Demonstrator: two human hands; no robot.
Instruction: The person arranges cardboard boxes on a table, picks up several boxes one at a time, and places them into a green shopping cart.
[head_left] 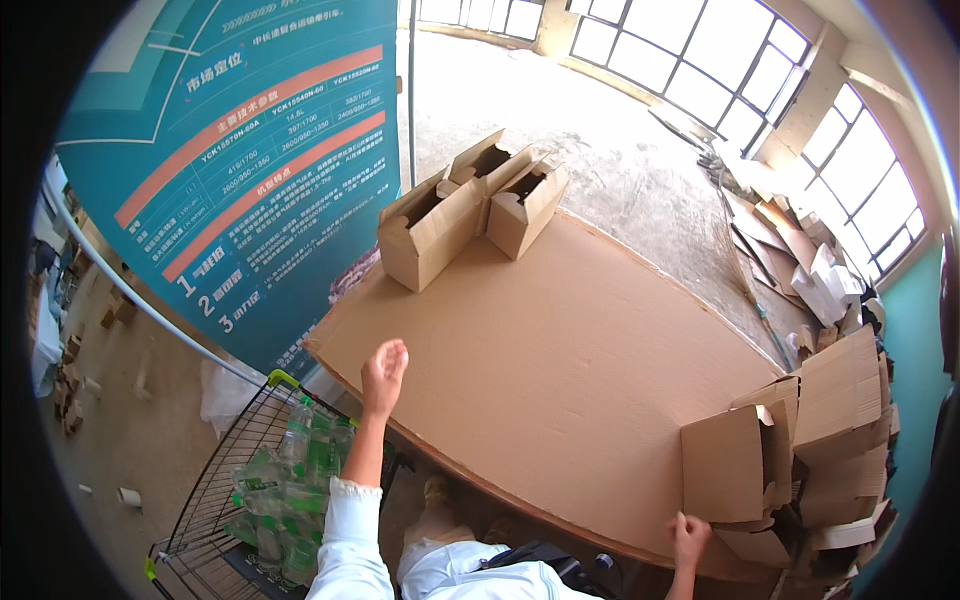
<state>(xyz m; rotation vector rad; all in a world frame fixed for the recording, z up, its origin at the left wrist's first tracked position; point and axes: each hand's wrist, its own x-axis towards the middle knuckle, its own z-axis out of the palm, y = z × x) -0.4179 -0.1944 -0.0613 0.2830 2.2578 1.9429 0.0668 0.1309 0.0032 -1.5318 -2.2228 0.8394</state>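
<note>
White sleeve [352, 545] nearest, I'm viewing a cardboard carton [722, 468] resting on the table's [560, 400] right end; my right hand [690, 540] is sitting curled beside it, grip unclear; my left hand [384, 378] is hovering loosely cupped, empty. Supporting opposite walls should prevent crumpling.

The left hand [384, 375], fingers loosely bent, hovers over the brown table [560, 370]. Open boxes [432, 248] stand beyond it, a teal banner [270, 240] leftward, a cart [283, 379] of green bottles [318, 450] below. The right hand [690, 540], curled, is just beside a carton [722, 465].
</note>
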